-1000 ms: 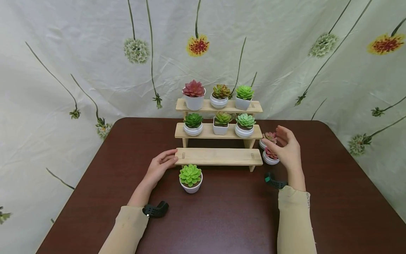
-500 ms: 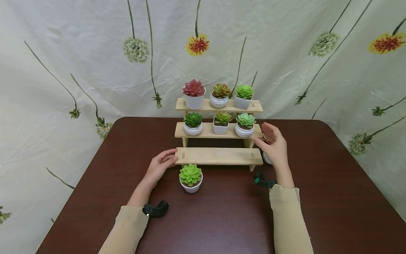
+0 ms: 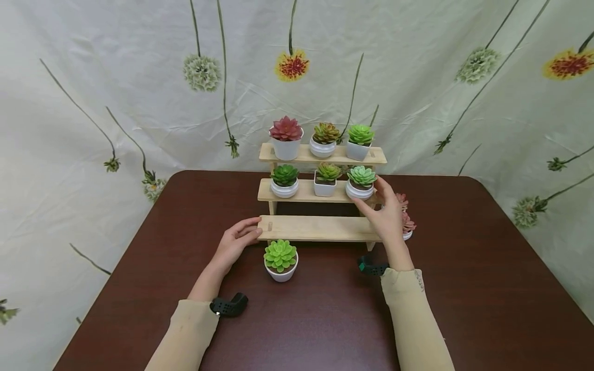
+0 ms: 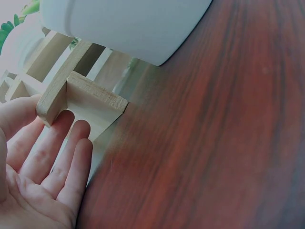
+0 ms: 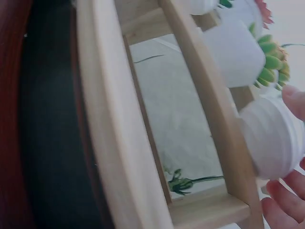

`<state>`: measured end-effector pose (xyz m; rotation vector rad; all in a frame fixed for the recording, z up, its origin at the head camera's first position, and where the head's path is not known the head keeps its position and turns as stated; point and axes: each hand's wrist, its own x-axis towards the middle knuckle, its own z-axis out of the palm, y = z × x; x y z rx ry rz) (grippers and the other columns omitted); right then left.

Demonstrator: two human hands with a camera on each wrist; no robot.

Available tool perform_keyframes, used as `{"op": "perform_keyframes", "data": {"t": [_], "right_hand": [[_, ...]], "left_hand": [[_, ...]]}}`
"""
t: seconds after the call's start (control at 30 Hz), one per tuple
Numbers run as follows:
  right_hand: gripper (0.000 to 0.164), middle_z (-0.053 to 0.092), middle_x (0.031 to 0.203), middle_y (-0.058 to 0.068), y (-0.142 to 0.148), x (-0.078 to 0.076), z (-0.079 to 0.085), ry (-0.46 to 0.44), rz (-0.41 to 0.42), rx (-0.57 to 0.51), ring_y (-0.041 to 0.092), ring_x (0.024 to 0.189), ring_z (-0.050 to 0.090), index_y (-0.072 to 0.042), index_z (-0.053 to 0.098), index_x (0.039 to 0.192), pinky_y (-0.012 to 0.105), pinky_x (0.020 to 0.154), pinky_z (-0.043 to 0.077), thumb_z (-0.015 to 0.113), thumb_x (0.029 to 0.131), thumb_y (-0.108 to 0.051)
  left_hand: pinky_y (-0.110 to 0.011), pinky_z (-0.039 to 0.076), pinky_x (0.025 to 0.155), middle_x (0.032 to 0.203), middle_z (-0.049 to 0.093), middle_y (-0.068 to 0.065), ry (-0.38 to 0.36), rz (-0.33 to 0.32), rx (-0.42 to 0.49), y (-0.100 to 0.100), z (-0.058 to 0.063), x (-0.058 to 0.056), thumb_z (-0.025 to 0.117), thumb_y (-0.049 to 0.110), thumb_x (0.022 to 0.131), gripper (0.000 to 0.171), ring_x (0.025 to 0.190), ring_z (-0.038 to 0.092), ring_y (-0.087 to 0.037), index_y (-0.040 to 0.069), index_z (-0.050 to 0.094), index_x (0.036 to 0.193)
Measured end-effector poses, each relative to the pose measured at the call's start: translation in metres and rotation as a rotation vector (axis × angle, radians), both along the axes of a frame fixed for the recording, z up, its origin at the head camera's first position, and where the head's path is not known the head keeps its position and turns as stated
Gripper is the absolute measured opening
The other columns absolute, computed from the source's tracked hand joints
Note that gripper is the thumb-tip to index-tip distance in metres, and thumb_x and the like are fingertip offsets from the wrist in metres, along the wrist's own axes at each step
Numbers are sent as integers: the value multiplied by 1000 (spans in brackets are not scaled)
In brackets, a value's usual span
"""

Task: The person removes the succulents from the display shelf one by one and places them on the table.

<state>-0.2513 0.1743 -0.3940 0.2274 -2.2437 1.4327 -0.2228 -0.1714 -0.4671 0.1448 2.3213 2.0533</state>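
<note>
A three-tier wooden plant stand [image 3: 320, 228] sits on the table. My left hand [image 3: 234, 245] holds the left end of its lowest tier; in the left wrist view the thumb and fingertips meet the board's end [image 4: 52, 102]. My right hand [image 3: 389, 214] is at the right end of the middle tier, thumb and fingers on either side of a pale green succulent [image 3: 361, 178] in a round white pot [image 5: 271, 138]. That pot is still on the tier. A bright green succulent [image 3: 280, 256] in a white pot stands before the lowest tier, at its left.
Behind my right hand are pink succulents [image 3: 407, 223], partly hidden. The middle tier also bears a dark green succulent [image 3: 285, 175] and a square-potted one [image 3: 327, 173]. Along the top tier stand a red succulent [image 3: 286, 129] and two others. A flower-print cloth [image 3: 139, 77] hangs behind.
My right hand has moved left, from above the pink succulents to the pale green succulent's pot, uncovering part of the pink ones. My left hand has stayed at the stand's end.
</note>
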Motion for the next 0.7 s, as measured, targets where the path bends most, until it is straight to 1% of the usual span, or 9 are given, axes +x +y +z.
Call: {"op": "perform_keyframes", "data": {"t": [0.1, 0.2, 0.4, 0.53, 0.7], "right_hand": [[71, 52, 131, 13, -3, -1, -2, 10, -11, 7, 25, 118, 50, -5, 44, 138, 43, 95, 42, 79, 78, -20], [70, 52, 132, 14, -5, -2, -3, 16, -25, -3, 25, 120, 49, -4, 44, 138, 42, 98, 41, 78, 78, -19], [66, 54, 129, 17, -7, -4, -5, 21, -64, 9, 27, 117, 52, -1, 47, 134, 42, 97, 42, 78, 79, -18], [64, 55, 127, 19, -9, -4, -5, 32, -78, 14, 28, 116, 52, 1, 48, 133, 42, 96, 43, 78, 79, -17], [62, 58, 123, 18, -10, -5, -6, 60, -89, -19, 28, 111, 55, 1, 52, 129, 42, 92, 45, 79, 77, -15]], "left_hand": [[-26, 51, 83, 121, 59, -19, -2, -2, 3, 1, 0, 0, 63, 21, 92, 44, 98, 60, -8, 4, 53, 131], [-26, 51, 83, 121, 59, -19, -4, -1, 7, 2, 0, 0, 63, 21, 92, 43, 98, 60, -9, 4, 53, 130], [-25, 51, 82, 120, 59, -18, -10, 8, 3, 2, 1, 0, 64, 22, 91, 42, 97, 60, -9, 6, 55, 129], [-27, 51, 83, 120, 59, -18, -7, 8, 3, 1, 2, 0, 64, 22, 91, 42, 97, 60, -9, 6, 55, 129], [-28, 51, 84, 121, 59, -18, -10, 7, -4, 1, 1, 1, 64, 22, 91, 43, 98, 60, -9, 6, 54, 130]]}}
